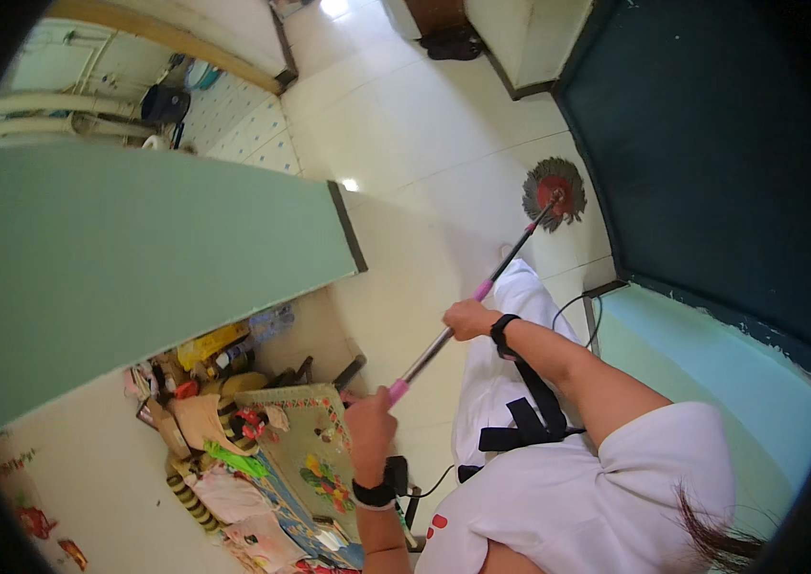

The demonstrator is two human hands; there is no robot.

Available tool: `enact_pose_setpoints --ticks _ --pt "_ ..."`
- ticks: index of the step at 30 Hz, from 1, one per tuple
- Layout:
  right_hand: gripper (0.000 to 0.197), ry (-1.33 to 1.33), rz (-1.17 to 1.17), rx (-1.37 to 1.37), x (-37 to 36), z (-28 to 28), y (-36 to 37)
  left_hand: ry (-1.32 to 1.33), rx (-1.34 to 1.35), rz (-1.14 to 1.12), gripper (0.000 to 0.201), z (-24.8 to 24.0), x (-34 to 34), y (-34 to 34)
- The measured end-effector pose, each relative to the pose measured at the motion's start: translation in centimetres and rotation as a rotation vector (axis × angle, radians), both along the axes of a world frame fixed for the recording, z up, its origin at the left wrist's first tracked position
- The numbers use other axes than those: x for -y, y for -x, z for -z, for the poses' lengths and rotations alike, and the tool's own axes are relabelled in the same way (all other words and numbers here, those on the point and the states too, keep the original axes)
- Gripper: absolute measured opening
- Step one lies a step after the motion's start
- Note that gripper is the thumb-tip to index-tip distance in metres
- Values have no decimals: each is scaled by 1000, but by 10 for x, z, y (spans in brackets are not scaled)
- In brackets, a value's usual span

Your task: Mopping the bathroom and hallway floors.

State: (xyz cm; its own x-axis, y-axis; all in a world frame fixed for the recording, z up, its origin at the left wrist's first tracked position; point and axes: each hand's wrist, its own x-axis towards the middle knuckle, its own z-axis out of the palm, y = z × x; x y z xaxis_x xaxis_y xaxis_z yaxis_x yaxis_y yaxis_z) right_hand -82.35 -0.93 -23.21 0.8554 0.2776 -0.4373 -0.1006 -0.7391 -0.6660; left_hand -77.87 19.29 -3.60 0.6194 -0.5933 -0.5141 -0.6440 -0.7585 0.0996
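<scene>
A spin mop with a round red head (556, 196) and a grey fringe lies on the pale tiled floor beside the dark door. Its handle (431, 350), silver and black with pink grips, slants from the head down toward me. Around the handle's upper end, my left hand (370, 435) is closed. Farther along, close to a pink section, my right hand (470, 319) wraps the pole too. Both wrists wear black bands, and a thin cable hangs by each arm.
At lower left, a table (305, 440) with a fruit-pattern cover stands beside heaped clothes and bags (223, 478). A green wall (156, 230) juts in from the left. The dark door (702, 143) fills the right side. Dark shoes (450, 44) lie at the far end.
</scene>
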Motion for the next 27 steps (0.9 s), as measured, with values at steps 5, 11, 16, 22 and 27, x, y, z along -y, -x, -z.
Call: enact_pose_setpoints --ticks 5,11,16,22,27 --pt "15 -102 -42 63 -100 -22 -30 -81 220 -44 7 -44 -72 -12" --pt "15 -137 -275 68 -189 -30 -41 -237 265 -282 10 -57 -157 34" --pt "11 -134 -434 66 -222 -32 -35 -309 240 -403 8 -55 -178 88" --pt "9 -163 -547 133 -245 -30 -9 -374 104 -483 10 -66 -168 140" --pt "10 -283 -525 170 -227 -55 16 -427 -5 -492 14 -100 -137 156"
